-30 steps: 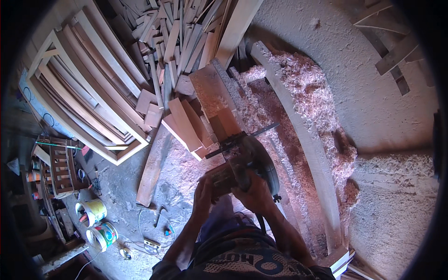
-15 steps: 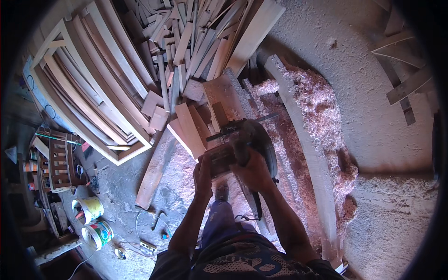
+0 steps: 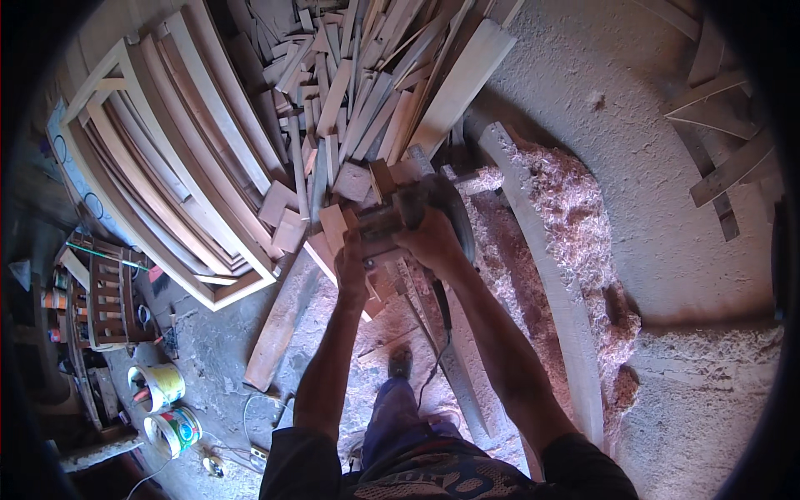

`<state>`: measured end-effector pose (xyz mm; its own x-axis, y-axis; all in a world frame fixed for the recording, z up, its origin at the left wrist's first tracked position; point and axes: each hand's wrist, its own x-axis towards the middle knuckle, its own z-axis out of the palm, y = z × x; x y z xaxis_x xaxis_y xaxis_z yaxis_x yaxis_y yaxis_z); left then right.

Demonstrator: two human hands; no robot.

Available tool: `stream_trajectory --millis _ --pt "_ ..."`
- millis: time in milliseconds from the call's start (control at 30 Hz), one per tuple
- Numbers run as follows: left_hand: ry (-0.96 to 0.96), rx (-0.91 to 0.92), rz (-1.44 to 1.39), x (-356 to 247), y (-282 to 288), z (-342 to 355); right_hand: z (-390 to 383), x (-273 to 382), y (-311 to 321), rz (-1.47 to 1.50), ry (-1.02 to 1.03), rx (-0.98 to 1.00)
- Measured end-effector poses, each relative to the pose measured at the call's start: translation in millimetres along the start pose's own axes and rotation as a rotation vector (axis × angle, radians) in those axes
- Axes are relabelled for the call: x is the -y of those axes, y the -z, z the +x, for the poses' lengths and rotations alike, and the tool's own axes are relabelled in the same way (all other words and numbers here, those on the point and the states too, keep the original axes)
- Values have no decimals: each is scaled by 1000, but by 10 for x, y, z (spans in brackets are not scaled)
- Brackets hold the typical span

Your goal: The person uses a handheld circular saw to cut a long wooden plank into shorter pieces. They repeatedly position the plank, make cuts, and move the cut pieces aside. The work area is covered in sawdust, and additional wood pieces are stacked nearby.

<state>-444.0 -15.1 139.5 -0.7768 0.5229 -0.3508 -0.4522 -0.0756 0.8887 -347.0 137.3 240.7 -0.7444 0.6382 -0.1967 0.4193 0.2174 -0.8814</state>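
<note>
My right hand [image 3: 427, 242] is closed round the rear handle of a dark handheld circular saw [image 3: 457, 208]. At the saw's left side, my left hand [image 3: 351, 257] grips the end of its body, with part of the fingers hidden. Beneath the saw, a board [image 3: 407, 172] shows at its far edge, but the saw hides most of it and the blade. A dark power cord [image 3: 442, 308] hangs from the back of the saw toward my legs. Short wood blocks [image 3: 333, 223] sit just left of the saw.
A heap of offcuts [image 3: 333, 92] lies beyond the saw. Long wooden frames [image 3: 200, 158] lean at the left. A curved plank [image 3: 550, 283] lies among wood shavings [image 3: 575, 192] at the right. Buckets [image 3: 169, 383] and an extension socket [image 3: 258, 457] are at lower left.
Both hands have moved the circular saw forward, away from my body, and slightly left. More of the board and floor behind it now shows.
</note>
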Motion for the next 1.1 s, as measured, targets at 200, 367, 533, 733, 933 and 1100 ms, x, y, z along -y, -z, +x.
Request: stream_trajectory --millis 200,367,533,733,933,1100 --pt "-510 105 200 -314 -124 -58 -405 -8 224 207 327 -145" --pt "-190 209 -41 130 -96 -842 -1542 7 732 316 211 -189" --pt "-17 -38 315 1245 -162 -1425 -2981 -34 1145 244 -137 -263" --pt "-200 40 696 1889 -1061 -2391 -4657 -275 1364 83 -191 -512" --pt "-219 104 690 2055 -872 -2494 -6118 -817 1431 193 -308 -580" --pt "176 538 549 2258 -390 -2502 -6761 -1028 1501 253 -425 -588"
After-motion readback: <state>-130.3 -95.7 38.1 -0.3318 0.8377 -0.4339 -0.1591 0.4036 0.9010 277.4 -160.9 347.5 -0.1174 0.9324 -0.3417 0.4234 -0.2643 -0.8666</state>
